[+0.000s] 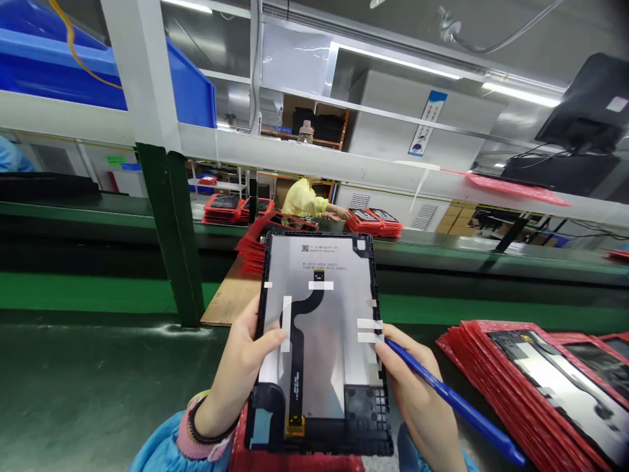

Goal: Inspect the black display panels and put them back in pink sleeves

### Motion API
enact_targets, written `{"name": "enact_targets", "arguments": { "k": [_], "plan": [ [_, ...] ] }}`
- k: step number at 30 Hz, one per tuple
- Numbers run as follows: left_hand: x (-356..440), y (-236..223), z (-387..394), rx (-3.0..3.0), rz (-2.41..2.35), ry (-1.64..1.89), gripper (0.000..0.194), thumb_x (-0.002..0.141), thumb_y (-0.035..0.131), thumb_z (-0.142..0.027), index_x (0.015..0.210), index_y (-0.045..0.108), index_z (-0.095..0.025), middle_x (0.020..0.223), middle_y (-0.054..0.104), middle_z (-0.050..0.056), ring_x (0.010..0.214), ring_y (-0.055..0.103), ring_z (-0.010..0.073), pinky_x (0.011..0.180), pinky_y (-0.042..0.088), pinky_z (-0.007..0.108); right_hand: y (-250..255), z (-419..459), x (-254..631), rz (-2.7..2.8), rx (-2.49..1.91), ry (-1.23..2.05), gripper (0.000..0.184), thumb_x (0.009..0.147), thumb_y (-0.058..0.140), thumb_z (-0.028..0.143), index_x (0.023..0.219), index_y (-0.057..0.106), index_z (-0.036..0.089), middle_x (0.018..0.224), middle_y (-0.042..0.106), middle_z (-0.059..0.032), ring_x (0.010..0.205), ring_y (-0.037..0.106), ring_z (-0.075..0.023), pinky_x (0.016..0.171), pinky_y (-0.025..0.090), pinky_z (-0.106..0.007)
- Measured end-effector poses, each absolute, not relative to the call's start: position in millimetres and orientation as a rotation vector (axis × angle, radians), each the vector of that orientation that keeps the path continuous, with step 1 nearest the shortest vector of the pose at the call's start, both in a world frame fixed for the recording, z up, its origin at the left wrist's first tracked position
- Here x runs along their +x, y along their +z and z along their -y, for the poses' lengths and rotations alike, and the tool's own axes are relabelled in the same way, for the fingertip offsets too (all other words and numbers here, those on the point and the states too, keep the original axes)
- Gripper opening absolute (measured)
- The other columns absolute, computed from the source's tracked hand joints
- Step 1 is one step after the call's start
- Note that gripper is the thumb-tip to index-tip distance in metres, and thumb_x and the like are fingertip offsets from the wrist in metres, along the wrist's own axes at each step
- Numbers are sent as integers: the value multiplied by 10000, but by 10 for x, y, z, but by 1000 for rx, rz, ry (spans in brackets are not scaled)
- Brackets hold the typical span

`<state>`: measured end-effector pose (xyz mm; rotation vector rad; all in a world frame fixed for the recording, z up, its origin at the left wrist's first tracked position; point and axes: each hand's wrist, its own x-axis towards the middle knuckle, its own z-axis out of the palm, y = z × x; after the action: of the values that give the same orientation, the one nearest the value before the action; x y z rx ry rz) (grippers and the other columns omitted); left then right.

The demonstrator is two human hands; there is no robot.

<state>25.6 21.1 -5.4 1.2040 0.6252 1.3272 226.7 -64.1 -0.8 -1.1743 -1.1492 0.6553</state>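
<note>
Left hand (234, 367) grasps a tablet panel (319, 328) by its edge; right hand (413, 387) clenches a blue pen (457, 400) against it. The printed label (324, 255) is too small to read.

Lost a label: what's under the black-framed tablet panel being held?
Below the black-framed tablet panel, a strip of red sheet shows at its lower edge; whatever lies directly beneath is covered by the panel.

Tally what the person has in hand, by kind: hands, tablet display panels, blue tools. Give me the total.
Hands: 2 (left hand, right hand)
Tablet display panel: 1
Blue pen-shaped tool: 1
Total: 4
</note>
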Motion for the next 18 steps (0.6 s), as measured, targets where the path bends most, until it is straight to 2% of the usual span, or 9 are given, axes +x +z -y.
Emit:
{"name": "enact_targets", "arguments": {
  "k": [2,6,10,13,18],
  "plan": [
    [258,-54,-196,1280,-662,1353,497,717,722,-250,1202,621,-213,954,718,2,857,641,176,788,502,245,-40,638,2267,1189,-1272,559,209,845,627,396,748,651,212,619,486,30,589,413,-134,560,360,-253],
    [250,-14,-166,1372,-679,1373,449,729,705,-248,1171,645,-198,890,715,10,783,641,181,709,519,257,-76,595,2282,1172,-1343,471,371,844,616,404,580,451,203,567,327,55,549,286,-112,502,256,-250],
    [230,14,-218,1295,-598,1347,450,698,727,-225,1142,664,-195,1003,730,37,904,666,221,788,530,285,-73,563,2310,1118,-1125,719,327,798,675,407,599,520,198,580,393,46,551,349,-117,525,325,-250],
    [225,-21,-292,1204,-522,1290,440,699,722,-205,1134,664,-201,1079,726,37,1002,656,231,836,516,278,-72,556,2328,1046,-1025,872,353,771,700,439,572,550,189,555,431,34,531,375,-117,503,324,-248],
    [246,-80,-366,1144,-509,1234,509,708,715,-208,1208,620,-203,1112,717,47,1005,657,235,817,508,275,-75,541,2325,975,-1029,855,374,738,737,421,522,538,190,519,425,33,509,383,-119,477,317,-256]
  ]
}}
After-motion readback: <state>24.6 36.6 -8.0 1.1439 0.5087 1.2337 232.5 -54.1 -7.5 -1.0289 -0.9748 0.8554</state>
